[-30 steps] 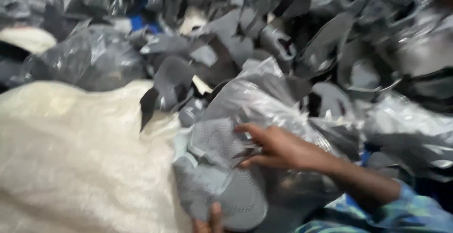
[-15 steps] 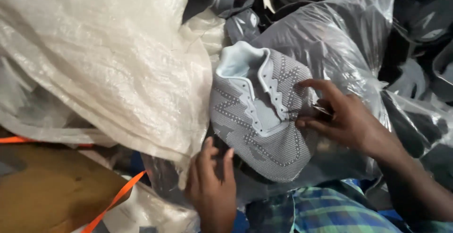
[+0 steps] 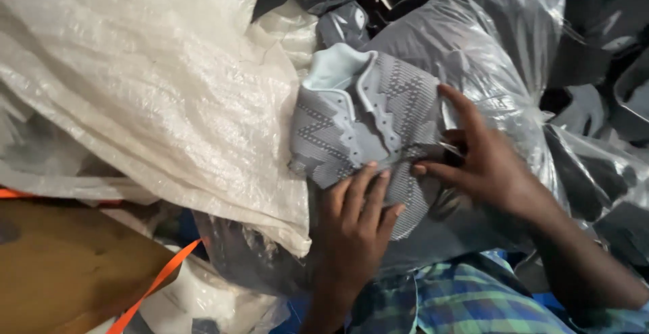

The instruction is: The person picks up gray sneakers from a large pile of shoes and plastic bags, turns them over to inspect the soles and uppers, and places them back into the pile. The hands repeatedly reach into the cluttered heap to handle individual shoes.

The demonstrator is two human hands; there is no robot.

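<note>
A grey knitted shoe upper lies near the middle of the view, flat against a clear plastic bag that bulges behind it toward two o'clock. Its pale blue collar lining points to twelve o'clock and its toe end toward six.

The left hand comes up from six o'clock and rests on the lower edge of the upper, fingers spread flat on the knit, pressing rather than closed around it. The right hand reaches in from four o'clock — thumb and forefinger are pinched at the upper's right edge, where a thin pale sliver shows between them; whether that is a thread, a tag or a small tool is too blurred to tell.

As far as can be judged, this one piece is out of the heap and under both hands, laid open for handling — the work on its edge looks to be under way, not finished. Plenty seems left: dark grey cut pieces and more filled bags crowd the area from twelve to three o'clock.

A big white woven sack covers ten o'clock, a brown board with an orange strap sits at eight, and a plaid sleeve or garment shows at five o'clock.
</note>
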